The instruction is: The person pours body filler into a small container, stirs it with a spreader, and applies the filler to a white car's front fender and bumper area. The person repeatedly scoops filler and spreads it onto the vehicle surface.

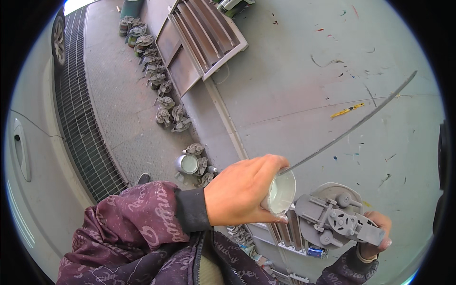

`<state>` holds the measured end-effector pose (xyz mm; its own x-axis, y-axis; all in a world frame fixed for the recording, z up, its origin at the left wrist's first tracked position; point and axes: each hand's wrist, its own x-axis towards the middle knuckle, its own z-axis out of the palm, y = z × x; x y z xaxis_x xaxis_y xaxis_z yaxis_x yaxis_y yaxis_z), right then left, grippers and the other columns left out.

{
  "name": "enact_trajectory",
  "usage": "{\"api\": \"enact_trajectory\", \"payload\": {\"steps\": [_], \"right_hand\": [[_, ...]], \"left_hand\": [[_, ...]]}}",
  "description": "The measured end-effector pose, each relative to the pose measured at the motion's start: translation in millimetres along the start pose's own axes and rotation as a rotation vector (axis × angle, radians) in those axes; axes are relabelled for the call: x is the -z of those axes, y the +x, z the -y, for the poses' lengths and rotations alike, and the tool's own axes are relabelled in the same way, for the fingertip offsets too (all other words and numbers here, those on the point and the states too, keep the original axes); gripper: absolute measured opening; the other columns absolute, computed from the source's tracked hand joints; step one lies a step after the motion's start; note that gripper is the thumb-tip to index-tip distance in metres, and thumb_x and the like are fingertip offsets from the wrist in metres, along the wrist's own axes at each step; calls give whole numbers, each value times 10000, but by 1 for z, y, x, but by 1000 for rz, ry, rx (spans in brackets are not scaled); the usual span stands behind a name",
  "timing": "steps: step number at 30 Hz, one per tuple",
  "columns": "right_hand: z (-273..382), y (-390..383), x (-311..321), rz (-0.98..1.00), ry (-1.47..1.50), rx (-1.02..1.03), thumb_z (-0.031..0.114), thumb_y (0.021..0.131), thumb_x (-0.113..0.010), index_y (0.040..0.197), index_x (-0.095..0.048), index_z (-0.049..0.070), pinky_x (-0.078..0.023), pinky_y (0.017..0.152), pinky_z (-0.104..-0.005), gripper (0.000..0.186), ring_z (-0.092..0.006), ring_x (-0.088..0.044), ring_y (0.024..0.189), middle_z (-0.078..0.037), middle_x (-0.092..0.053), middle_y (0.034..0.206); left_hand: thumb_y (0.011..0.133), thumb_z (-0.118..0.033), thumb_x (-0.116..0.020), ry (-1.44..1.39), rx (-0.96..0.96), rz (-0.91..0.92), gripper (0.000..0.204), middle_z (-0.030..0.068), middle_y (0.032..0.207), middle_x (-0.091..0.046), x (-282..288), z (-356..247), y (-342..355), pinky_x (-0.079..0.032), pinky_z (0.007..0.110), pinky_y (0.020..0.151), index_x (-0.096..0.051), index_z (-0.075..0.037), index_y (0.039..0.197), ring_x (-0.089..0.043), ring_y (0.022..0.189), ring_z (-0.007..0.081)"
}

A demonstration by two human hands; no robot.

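My left hand point(244, 190) is wrapped round a small cup point(285, 190) that is tilted and has pale whitish liquid inside. From the cup's rim by my fingertips a long thin grey stick point(354, 127) slants up to the right; whether my fingers press on it I cannot tell. At lower right my right hand point(378, 228) grips the end of a grey, dust-coated paint mixing lid point(332, 216), with a round plate, two knobs and a spout-like block. What lies under the lid is hidden.
Several grimy cans with similar lids point(154, 71) line the floor along the wall, near an open can point(189, 164). A metal louvred panel point(202, 40) leans there. A floor grate point(88, 109) runs beside a light car point(33, 142). Paint smears mark the grey-green wall point(285, 123).
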<state>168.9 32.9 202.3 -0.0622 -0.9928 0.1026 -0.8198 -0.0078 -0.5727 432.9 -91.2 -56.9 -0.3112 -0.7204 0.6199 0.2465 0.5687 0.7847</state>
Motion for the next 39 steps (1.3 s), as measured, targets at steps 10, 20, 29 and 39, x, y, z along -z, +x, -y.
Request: {"api": "enact_trajectory", "payload": {"steps": [10,20,29,39], "right_hand": [[0,-3,8,13,-179,-35,906,886,-387,727,-489,28,-286,522,-285,899,-98,-420,606,1,-461,663],[13,-2,4,51,-213,-139,978,776,-470,648,-477,44,-286,501,-279,943,-89,-419,562,6,-488,607],[20,-17,2,-26,-152,-144,1032,660,-539,623,-510,14,-274,472,-253,1019,-69,-424,514,16,-497,567],[9,-15,-2,-116,-18,-30,1021,721,-475,625,-450,33,-272,492,-287,993,-105,-396,538,-12,-467,582]], "left_hand": [[686,-349,-940,-46,11,55,859,198,1172,-622,-5,8,1,-511,456,914,-481,14,1315,-624,1092,408],[683,-346,-941,-53,13,65,862,193,1173,-617,-10,11,4,-509,454,905,-481,11,1319,-627,1083,403],[684,-353,-946,-67,42,40,885,216,1161,-621,-7,-2,-1,-514,458,909,-474,28,1329,-626,1078,425],[705,-376,-938,-67,65,46,877,224,1145,-626,-4,5,-4,-524,458,886,-475,35,1326,-634,1052,430]]}}
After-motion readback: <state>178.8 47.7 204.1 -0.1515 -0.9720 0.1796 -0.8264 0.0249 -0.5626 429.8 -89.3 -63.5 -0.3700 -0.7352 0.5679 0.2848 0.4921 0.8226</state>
